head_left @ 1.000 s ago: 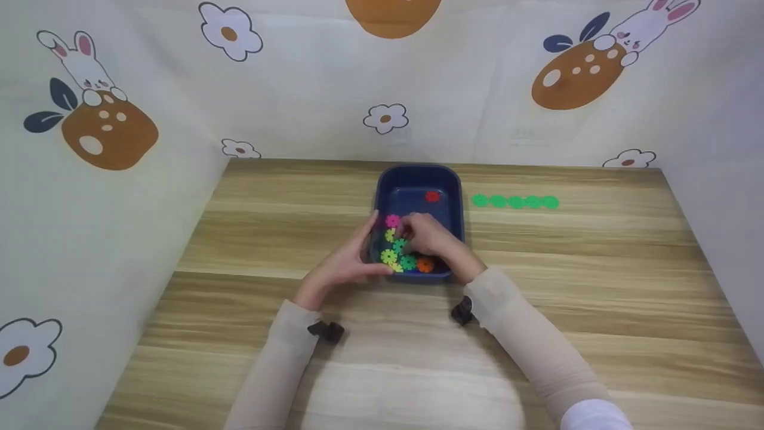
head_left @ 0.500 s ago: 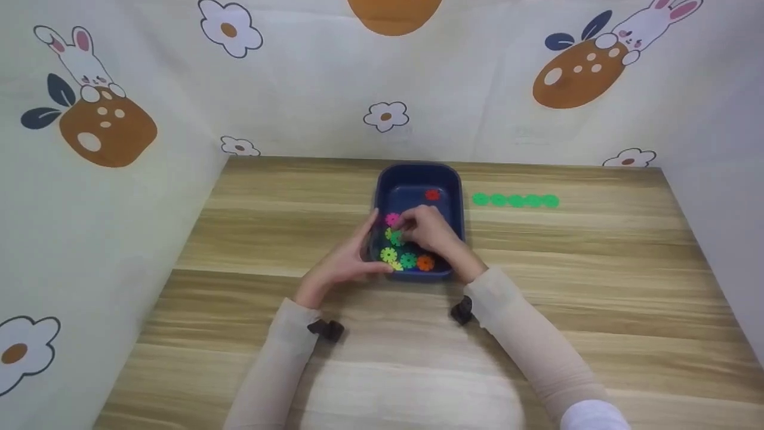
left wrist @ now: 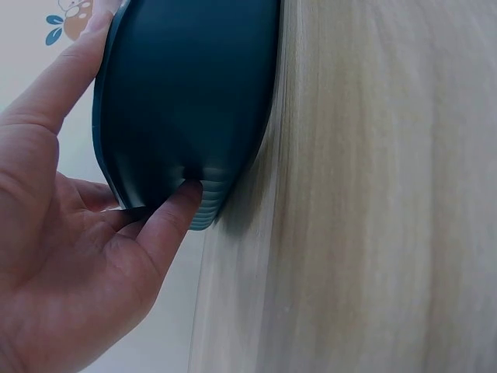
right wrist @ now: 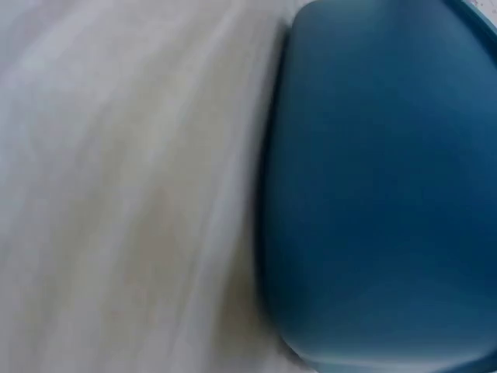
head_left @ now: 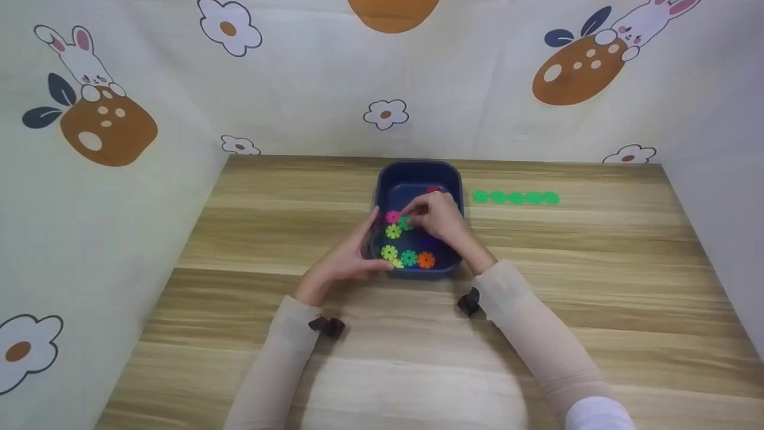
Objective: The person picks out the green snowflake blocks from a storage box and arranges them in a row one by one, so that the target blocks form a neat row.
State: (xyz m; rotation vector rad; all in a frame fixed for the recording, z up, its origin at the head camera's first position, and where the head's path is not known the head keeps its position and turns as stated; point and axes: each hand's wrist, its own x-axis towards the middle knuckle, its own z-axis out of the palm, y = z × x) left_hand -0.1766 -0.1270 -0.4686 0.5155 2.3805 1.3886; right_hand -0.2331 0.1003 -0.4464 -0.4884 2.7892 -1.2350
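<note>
A dark blue plastic box [head_left: 419, 172] stands on the wooden table with toothed, flower-shaped plastic discs inside. My left hand [head_left: 346, 258] grips its near left corner, thumb on the front wall and fingers along the left side; the left wrist view shows the thumb [left wrist: 175, 214] pressed on the outer wall. Inside the box, my right hand [head_left: 439, 215] pinches a green disc [head_left: 405, 223] between thumb and fingers. Beside that disc lie a pink disc [head_left: 393, 217] and a yellow disc [head_left: 393, 231]. The right wrist view has only the box's outer side [right wrist: 380, 186] and table, hand hidden.
Near the box's front lie a yellow-green disc [head_left: 389, 252], a green disc [head_left: 409, 258] and an orange disc [head_left: 425, 260]. A red disc [head_left: 433, 189] is partly covered by the right hand. Several green discs form a row [head_left: 516, 197] right of the box. Patterned cloth [head_left: 310, 77] stands behind.
My right hand has lifted the green disc from the cluster and moved it away from me, uncovering the yellow disc and partly covering the red one. The left hand stays on the box.
</note>
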